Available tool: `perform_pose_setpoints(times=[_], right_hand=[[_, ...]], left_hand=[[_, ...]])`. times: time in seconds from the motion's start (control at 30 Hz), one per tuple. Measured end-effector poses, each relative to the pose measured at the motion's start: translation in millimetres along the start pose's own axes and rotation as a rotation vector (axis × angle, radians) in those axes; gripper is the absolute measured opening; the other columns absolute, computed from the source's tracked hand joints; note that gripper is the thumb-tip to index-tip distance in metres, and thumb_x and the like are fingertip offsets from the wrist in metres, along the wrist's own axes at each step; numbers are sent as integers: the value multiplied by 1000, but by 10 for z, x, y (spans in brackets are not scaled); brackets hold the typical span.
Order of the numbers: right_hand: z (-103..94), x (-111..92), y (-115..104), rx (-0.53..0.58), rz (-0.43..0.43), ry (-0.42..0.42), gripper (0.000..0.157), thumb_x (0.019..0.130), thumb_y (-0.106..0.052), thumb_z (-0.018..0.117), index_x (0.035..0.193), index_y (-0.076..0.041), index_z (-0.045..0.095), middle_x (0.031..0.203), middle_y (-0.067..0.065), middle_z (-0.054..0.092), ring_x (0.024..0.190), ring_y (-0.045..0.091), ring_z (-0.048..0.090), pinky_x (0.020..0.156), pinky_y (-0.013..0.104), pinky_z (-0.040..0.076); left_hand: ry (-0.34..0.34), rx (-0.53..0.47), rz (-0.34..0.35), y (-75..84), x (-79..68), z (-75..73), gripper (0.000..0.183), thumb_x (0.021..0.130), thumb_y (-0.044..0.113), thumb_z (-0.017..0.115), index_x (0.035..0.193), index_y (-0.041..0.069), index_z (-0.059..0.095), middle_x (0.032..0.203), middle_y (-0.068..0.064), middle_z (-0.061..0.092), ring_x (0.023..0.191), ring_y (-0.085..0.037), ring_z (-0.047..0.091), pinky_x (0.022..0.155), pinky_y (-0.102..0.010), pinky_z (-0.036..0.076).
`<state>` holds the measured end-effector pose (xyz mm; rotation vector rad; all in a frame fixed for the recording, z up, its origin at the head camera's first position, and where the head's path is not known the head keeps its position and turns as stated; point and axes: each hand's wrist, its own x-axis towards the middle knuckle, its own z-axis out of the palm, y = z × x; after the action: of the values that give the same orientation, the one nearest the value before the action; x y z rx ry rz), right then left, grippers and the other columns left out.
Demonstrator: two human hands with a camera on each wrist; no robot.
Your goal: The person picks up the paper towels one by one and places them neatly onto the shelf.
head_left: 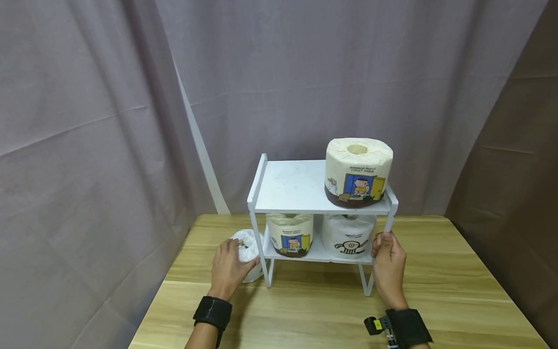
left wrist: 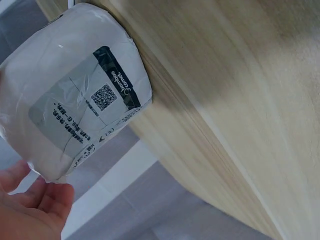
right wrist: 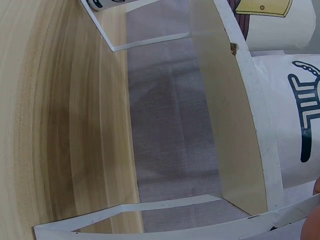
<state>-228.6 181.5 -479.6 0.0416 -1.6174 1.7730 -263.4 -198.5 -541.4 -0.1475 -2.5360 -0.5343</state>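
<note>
I am watching the left hand [head_left: 226,272] gripping a white wrapped roll [head_left: 252,251] just outside the left end of the white rack [head_left: 322,212]; whether its base is touching the wooden counter [head_left: 314,315], I cannot tell. The roll is sitting between fingers [head_left: 226,248] and thumb [head_left: 250,266], the fingers clamping its upper left edge and the thumb pressing on the side nearer the rack. In my left wrist view, a label [left wrist: 82,102] with a QR code is showing. The right hand [head_left: 389,266] is holding the rack's right post [head_left: 389,222] beside the lower tier [head_left: 320,256]. One cartoon-printed roll [head_left: 358,177] is standing on the upper tier [head_left: 289,186], while a second cartoon roll [head_left: 290,237] and a roll with a black line drawing [head_left: 348,235] are standing below.
</note>
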Motion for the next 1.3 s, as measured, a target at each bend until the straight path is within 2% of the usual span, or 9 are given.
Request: perform_pose_setpoints(times=[0.23,0.37,0.43,0.53,0.67,0.8,1.03,1.17,1.3], right_hand=[[5,5,9,29,-10,-2,45,114,-21,43,83,12,47,68,-3,46,58,9,41,55,21,34],[-7,10,15,36,-19,-4,45,114,-20,43,84,14,46,68,-4,46,57,9,41,54,21,34],[-10,14,17,42,-19,-5,45,114,-19,43,84,15,45,68,-4,46,57,9,40,54,21,33],[-7,16,21,40,-14,-4,45,114,-19,42,84,14,46,69,-4,46,58,8,41,54,23,34],[5,15,27,32,-13,0,44,114,-19,42,83,12,46,69,-3,47,58,8,41,54,23,34],[6,7,19,24,-12,3,44,114,-19,42,83,12,46,69,-3,46,58,9,41,54,22,34],[6,-12,7,45,-23,-3,45,114,-20,43,84,13,46,70,-4,47,58,8,41,55,20,35],[6,-5,6,42,-32,-6,45,114,-20,43,84,13,46,70,-4,47,58,7,42,54,20,35],[5,-7,-7,-19,-43,-8,46,114,-21,41,85,13,46,70,-3,47,59,7,42,55,20,36]], left_hand=[[8,40,65,-23,12,-1,75,71,49,97,120,-1,71,123,-22,68,116,-42,60,100,-52,51],[13,11,90,-40,30,-10,72,72,47,96,121,1,70,122,-20,70,113,-42,61,99,-53,50],[12,3,98,-49,38,-12,72,73,48,95,122,2,70,122,-20,71,114,-43,61,103,-56,45],[-6,24,94,-68,31,-12,71,76,53,91,125,7,69,124,-16,73,122,-42,59,113,-64,32],[-40,30,106,-100,11,-3,68,82,54,86,130,9,68,128,-11,73,132,-38,58,118,-72,19],[-79,-48,135,-131,1,11,65,87,43,83,137,7,64,132,-12,71,133,-36,57,119,-70,23],[-175,-183,145,-184,7,-44,58,93,33,81,141,7,62,135,-10,68,136,-38,52,115,-56,40],[-200,-216,152,-199,20,-56,53,94,30,81,139,7,64,136,-9,67,139,-37,50,114,-53,44],[-218,-226,148,-209,17,-44,49,94,29,81,137,10,64,138,-8,66,143,-36,47,113,-54,45]])
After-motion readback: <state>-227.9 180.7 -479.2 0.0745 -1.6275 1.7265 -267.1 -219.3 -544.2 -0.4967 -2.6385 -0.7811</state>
